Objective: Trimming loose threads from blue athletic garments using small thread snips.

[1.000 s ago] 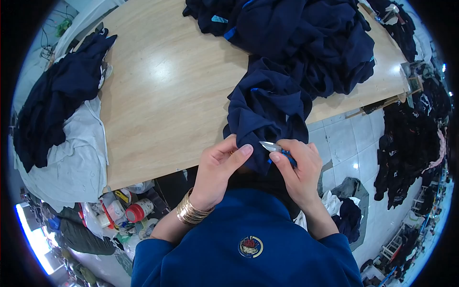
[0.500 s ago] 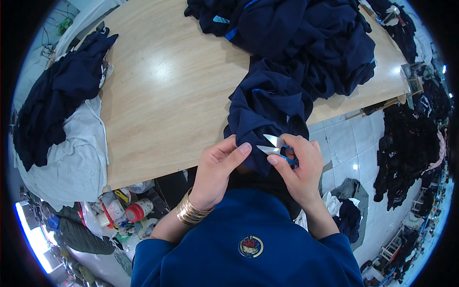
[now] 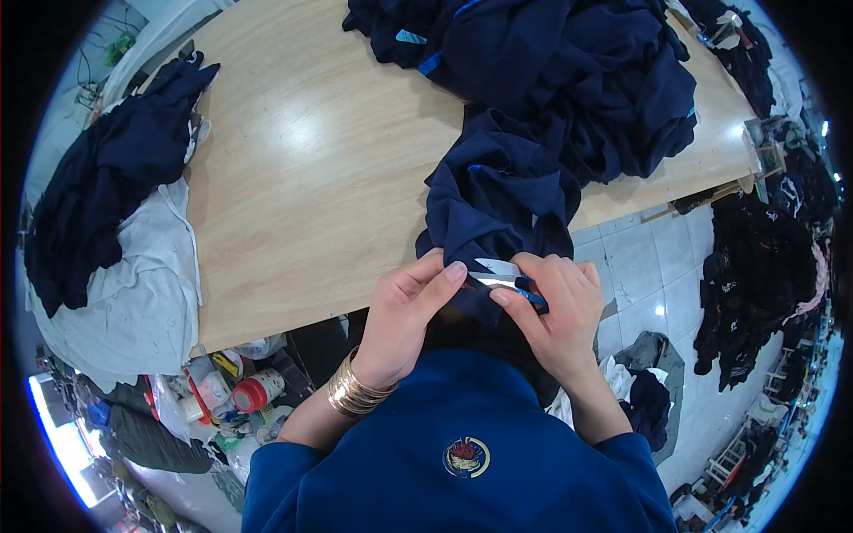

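My right hand (image 3: 555,306) grips small thread snips (image 3: 502,275) with a blue handle, blades pointing left. My left hand (image 3: 409,306), with gold bangles at the wrist, pinches the edge of a navy garment (image 3: 493,200) just beside the blades. The garment hangs over the near edge of the wooden table (image 3: 311,178) and runs up into a big heap of navy clothes (image 3: 569,80). Both hands meet over the table's front edge, close to my chest.
A second pile of navy clothes (image 3: 98,195) lies on white cloth (image 3: 133,302) at the table's left end. Bottles and clutter (image 3: 231,395) sit below the table. More dark garments (image 3: 755,284) hang at the right over a tiled floor.
The hands have stayed in place; the snips' blades have shifted slightly against the garment edge, and my left fingers have closed in nearer to them.
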`<state>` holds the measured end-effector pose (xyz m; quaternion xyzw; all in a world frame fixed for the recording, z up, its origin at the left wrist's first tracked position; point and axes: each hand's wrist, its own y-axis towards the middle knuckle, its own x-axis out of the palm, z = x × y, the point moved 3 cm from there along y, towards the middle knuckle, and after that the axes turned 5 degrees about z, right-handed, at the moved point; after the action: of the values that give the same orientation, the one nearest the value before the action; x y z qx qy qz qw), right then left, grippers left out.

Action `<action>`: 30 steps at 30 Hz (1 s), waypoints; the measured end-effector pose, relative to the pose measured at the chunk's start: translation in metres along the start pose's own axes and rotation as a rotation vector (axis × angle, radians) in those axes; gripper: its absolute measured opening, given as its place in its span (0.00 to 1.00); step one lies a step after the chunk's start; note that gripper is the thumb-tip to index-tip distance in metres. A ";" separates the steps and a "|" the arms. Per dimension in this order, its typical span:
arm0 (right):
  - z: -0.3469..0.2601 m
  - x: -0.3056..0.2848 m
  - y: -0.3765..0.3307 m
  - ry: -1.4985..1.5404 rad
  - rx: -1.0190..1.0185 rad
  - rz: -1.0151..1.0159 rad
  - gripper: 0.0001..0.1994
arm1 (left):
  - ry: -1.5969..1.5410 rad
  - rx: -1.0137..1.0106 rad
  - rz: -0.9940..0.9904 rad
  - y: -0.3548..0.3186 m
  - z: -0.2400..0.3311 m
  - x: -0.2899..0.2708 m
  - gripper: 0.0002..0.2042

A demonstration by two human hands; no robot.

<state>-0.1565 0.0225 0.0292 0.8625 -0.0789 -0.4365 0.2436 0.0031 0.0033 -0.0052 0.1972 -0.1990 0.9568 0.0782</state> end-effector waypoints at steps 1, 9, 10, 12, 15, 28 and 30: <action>0.000 0.000 0.000 0.010 0.009 0.006 0.14 | -0.022 -0.004 0.019 -0.001 0.002 0.003 0.11; -0.002 0.000 0.000 -0.026 -0.001 0.027 0.13 | 0.035 0.007 -0.020 -0.001 -0.005 -0.006 0.13; -0.001 0.000 -0.001 -0.033 0.005 0.022 0.13 | 0.031 0.008 -0.023 0.000 -0.006 -0.006 0.13; 0.000 0.001 -0.001 -0.042 -0.013 0.049 0.13 | 0.031 0.002 -0.023 0.000 -0.006 -0.004 0.13; 0.006 0.000 0.001 0.044 0.065 0.090 0.12 | 0.028 0.000 -0.024 0.000 -0.007 -0.006 0.13; 0.106 0.008 -0.019 0.070 0.652 0.045 0.10 | 0.869 0.190 0.336 0.042 0.030 -0.146 0.06; 0.099 0.016 -0.031 0.187 0.705 0.098 0.10 | 1.524 0.797 0.573 0.031 0.045 -0.140 0.09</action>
<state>-0.2276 0.0096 -0.0469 0.9249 -0.2429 -0.2895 -0.0418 0.1387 -0.0530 -0.0350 -0.5339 0.2113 0.8089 -0.1265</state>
